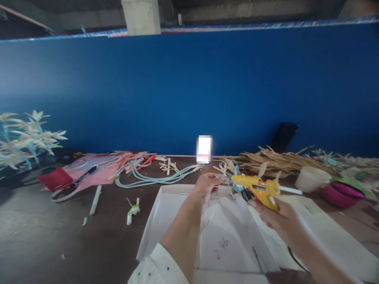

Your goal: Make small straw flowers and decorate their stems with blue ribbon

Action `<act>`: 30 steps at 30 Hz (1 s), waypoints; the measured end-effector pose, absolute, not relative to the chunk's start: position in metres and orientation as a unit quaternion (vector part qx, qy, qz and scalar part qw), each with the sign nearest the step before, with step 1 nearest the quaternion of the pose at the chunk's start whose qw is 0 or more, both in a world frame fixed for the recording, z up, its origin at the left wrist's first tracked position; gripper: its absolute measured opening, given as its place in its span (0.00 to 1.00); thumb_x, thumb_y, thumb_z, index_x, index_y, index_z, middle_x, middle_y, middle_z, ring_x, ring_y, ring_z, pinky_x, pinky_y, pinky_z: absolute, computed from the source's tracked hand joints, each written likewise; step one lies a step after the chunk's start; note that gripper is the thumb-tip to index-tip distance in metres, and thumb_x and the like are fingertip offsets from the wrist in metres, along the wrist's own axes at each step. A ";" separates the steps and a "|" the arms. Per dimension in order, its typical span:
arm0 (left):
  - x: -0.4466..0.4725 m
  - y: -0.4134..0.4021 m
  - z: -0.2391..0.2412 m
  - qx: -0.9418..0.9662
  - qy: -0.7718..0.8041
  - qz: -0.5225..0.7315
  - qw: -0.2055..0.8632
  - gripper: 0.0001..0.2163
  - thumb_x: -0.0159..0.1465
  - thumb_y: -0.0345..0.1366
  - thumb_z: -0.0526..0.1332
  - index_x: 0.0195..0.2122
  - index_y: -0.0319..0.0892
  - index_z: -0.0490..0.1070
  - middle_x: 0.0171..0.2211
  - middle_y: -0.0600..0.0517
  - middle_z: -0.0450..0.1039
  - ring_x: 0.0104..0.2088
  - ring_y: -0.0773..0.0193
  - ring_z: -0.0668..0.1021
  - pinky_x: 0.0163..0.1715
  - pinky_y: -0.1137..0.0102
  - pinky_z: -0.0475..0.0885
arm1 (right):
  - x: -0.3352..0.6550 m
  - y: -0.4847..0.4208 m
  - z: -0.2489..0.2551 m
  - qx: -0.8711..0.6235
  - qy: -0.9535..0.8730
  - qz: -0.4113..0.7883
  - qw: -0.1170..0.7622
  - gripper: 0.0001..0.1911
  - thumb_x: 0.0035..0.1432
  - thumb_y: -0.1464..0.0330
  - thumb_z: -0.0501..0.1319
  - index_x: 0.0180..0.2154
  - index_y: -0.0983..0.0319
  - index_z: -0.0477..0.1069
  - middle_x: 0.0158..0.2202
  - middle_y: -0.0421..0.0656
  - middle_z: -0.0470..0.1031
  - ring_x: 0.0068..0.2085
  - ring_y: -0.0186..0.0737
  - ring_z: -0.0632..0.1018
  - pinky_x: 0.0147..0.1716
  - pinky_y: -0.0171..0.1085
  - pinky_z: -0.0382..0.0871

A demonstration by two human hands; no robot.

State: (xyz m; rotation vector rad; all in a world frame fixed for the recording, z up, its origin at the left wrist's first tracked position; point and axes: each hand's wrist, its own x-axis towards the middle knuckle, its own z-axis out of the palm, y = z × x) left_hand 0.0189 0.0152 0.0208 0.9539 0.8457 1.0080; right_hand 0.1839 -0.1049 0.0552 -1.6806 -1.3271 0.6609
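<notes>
Holding the yellow glue gun [257,187], the right hand [272,213] is wrapping its fingers around the handle, near the far right corner of the white tray [166,207]. The left hand [209,184] is pinching a small thing [220,177], too blurry to name, right by the gun's tip. Dry leaves [272,159] are lying behind on the counter [115,240].
</notes>
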 end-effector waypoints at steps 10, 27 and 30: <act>0.019 0.014 0.022 0.419 0.372 0.454 0.693 0.20 0.35 0.45 0.72 0.27 0.37 0.75 0.22 0.54 0.66 0.21 0.75 0.63 0.23 0.75 0.58 | 0.184 -0.107 0.052 -0.680 -0.536 0.252 0.432 0.21 0.46 0.51 0.58 0.18 0.60 0.58 0.12 0.35 0.56 0.16 0.30 0.59 0.16 0.32 0.50; 0.017 0.013 0.023 0.423 0.381 0.452 0.687 0.21 0.36 0.46 0.71 0.28 0.38 0.76 0.28 0.49 0.72 0.24 0.73 0.65 0.24 0.75 0.58 | 0.186 -0.109 0.049 -0.685 -0.532 0.260 0.425 0.21 0.46 0.51 0.59 0.18 0.61 0.59 0.12 0.35 0.56 0.16 0.30 0.59 0.16 0.32 0.51; 0.018 0.014 0.022 0.424 0.380 0.451 0.687 0.20 0.37 0.45 0.71 0.28 0.37 0.76 0.29 0.48 0.73 0.24 0.73 0.65 0.24 0.75 0.58 | 0.186 -0.109 0.050 -0.685 -0.532 0.258 0.426 0.21 0.46 0.51 0.59 0.18 0.60 0.58 0.12 0.35 0.57 0.16 0.30 0.59 0.15 0.32 0.49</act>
